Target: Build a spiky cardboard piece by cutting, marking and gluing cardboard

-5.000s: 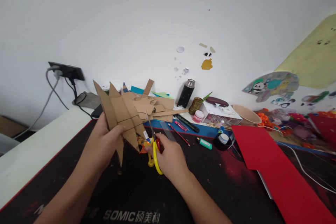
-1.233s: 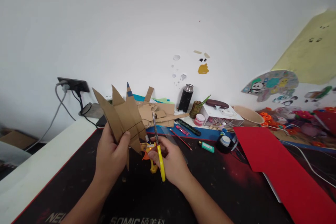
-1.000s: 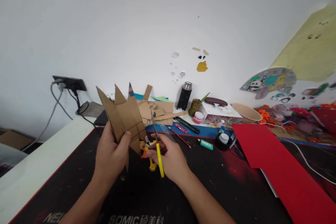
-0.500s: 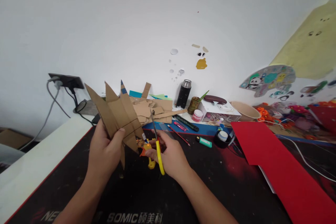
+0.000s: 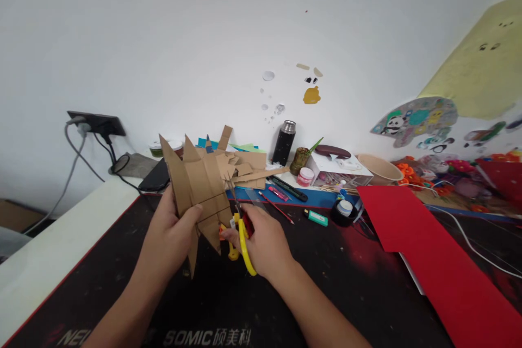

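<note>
A: Left hand [image 5: 171, 234]?
B: Clamped on spiky cardboard piece [image 5: 199, 187], thumb on its front face, fingers behind. Cardboard stands up above the hand, points up, one tip hanging below the thumb.
A: Right hand [image 5: 261, 242]?
B: Just right of the cardboard, closed around yellow scissors [image 5: 240, 228]. Blades point up along the cardboard's right edge, touching or nearly so, can't tell if they're biting in.
A: Beyond the hands?
B: Cardboard scrap pile [image 5: 244, 166] behind the scissors, black bottle [image 5: 284, 142] further right, red sheet [image 5: 420, 250] far right on the dark surface [image 5: 228, 304].
</note>
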